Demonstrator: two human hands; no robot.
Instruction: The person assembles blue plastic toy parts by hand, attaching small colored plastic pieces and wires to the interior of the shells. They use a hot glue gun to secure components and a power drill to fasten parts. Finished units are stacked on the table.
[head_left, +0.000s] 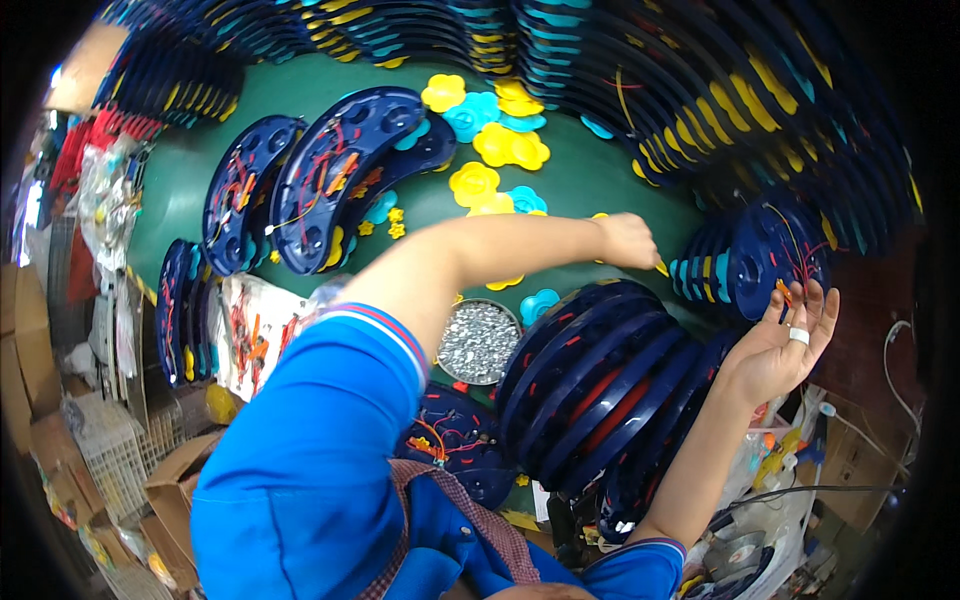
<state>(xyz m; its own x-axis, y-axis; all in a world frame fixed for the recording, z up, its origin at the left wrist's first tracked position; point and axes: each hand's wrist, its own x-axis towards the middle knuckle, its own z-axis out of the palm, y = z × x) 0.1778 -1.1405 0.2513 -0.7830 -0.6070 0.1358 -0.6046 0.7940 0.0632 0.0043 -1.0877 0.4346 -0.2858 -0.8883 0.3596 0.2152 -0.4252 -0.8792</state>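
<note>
My left arm, in a blue sleeve, crosses to the right over the green table (570, 195). The left hand (630, 242) is closed in a fist just left of a stack of dark blue curved plastic housings (748, 268). A small yellow tip (661, 268) shows by its fingers; what they hold, if anything, is hidden. My right hand (775, 350), with a pale ring, is raised at the near right edge of that stack, fingers apart and slightly curled. Its fingertips are close to an orange part (783, 291) and red wires on the top housing; I cannot tell whether they touch.
Nearer stands a fanned stack of blue housings (590, 375), beside a round tray (480, 342) of small metal pieces. Yellow flower-shaped pieces (511, 146) and turquoise ones (471, 117) lie mid-table. Wired housings (345, 170) are at left; tall housing rows (690, 90) line the back.
</note>
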